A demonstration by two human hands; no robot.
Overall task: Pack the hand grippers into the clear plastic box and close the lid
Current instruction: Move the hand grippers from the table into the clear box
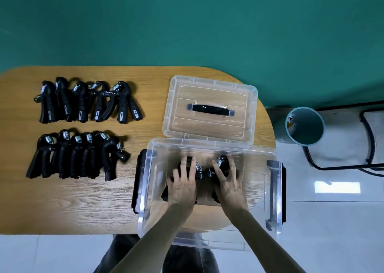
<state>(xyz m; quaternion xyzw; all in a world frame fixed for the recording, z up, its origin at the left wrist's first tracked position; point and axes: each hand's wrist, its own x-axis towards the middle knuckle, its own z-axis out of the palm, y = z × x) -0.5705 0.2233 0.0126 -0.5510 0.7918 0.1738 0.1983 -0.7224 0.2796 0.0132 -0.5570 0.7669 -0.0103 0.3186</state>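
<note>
The clear plastic box (145, 189) stands open at the table's front right. Both my hands reach down inside it. My left hand (182, 186) lies over one black hand gripper (198, 174), and my right hand (229, 184) lies over a second hand gripper (221, 161); the two grippers meet at the box's middle. The clear lid (209, 108) with a black handle lies flat on the table just behind the box. Two rows of several black hand grippers rest on the table's left: a back row (87, 101) and a front row (76, 155).
The wooden table (83, 206) ends just in front of the box, which overhangs the front edge. A teal cylindrical bin (304, 126) stands on the floor to the right, with a black metal chair frame (340, 166) beyond it. A green wall lies behind.
</note>
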